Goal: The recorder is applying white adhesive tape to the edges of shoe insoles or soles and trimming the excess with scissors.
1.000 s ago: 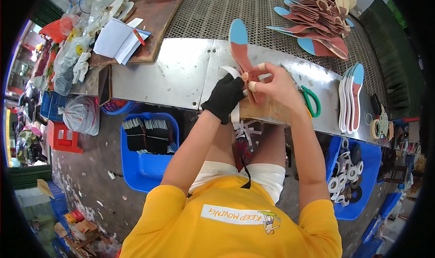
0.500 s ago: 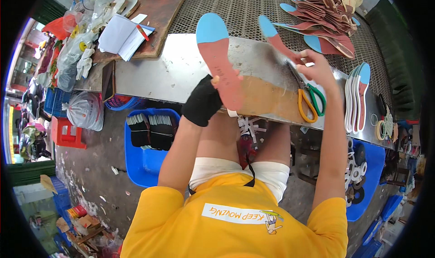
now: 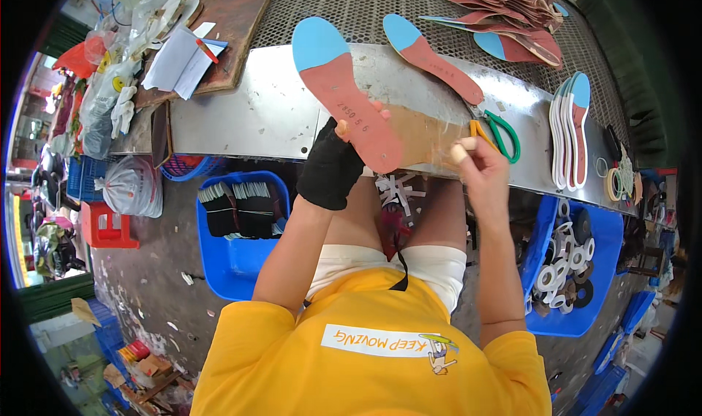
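My left hand, in a black fingerless glove, grips an insole with a blue toe part and a red-brown body, tilted above the bench edge. My right hand is over the brown patch at the bench's front edge, beside the orange handle of the scissors. Its fingers are drawn together, and a light wrapping shows on a fingertip; whether anything is pinched is hidden. A second insole lies on the metal bench, its heel near the scissors.
A pile of insoles lies on the mesh surface behind. White-edged insoles and tape rolls sit at the right. Papers lie on the board at left. Blue bins stand below the bench on both sides.
My right hand has let go of the second insole, now lying on the bench, and moved down and left beside the scissors. The left-hand insole has tilted further left.
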